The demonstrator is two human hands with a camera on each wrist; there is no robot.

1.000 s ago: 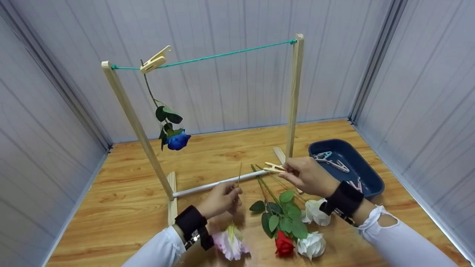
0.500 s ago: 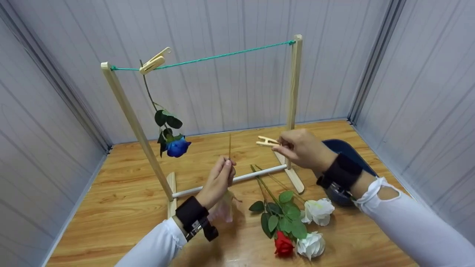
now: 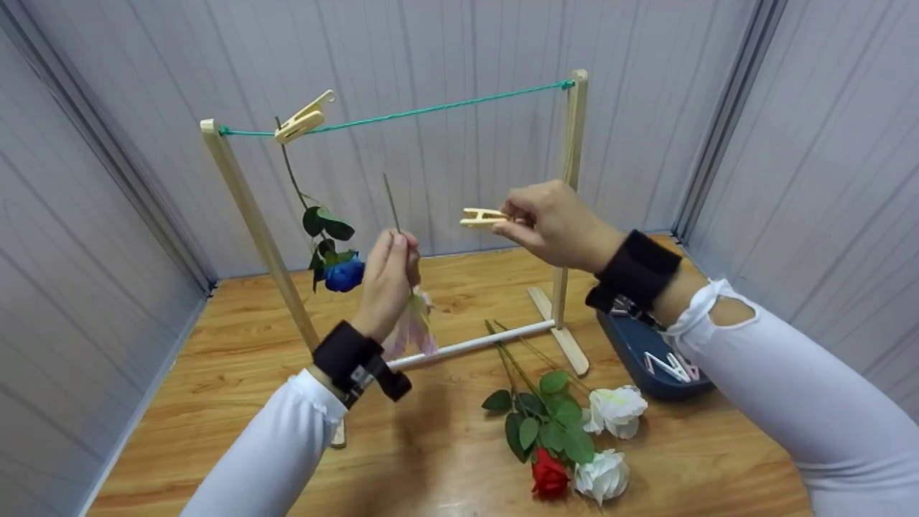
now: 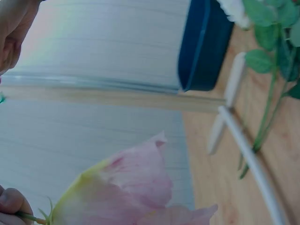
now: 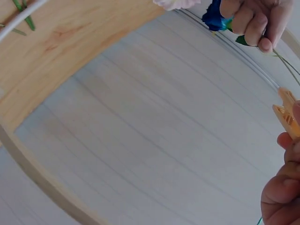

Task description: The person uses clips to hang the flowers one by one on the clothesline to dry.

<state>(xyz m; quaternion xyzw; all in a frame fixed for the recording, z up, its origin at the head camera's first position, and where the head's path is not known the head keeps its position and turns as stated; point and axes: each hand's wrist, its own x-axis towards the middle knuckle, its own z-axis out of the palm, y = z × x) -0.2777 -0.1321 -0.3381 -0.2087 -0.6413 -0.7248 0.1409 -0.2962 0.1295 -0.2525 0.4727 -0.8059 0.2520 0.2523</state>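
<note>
My left hand point(image 3: 390, 276) pinches the thin stem of a pale pink flower point(image 3: 415, 327), its bloom hanging below the fingers and the stem end pointing up. In the left wrist view the pink flower point(image 4: 126, 187) fills the lower part. To the right, my right hand point(image 3: 553, 222) pinches a cream clothespin point(image 3: 482, 217) by its handles, its jaws spread apart and facing left. Both hands are below the green cord point(image 3: 445, 106). A blue rose point(image 3: 343, 273) hangs upside down from that cord, its stem held by another cream clothespin point(image 3: 301, 122).
The cord runs between two wooden posts point(image 3: 572, 143) joined by a white bar point(image 3: 495, 337). On the wooden table point(image 3: 237, 431) lie a red rose point(image 3: 549, 474) and white flowers point(image 3: 602, 475) with leafy stems. A dark blue basin point(image 3: 639, 366) with several clothespins stands at the right, partly behind the right arm.
Both hands have risen from near the table toward the cord and shifted left. The pink flower has been lifted with the left hand, and the clothespin has come up with the right.
</note>
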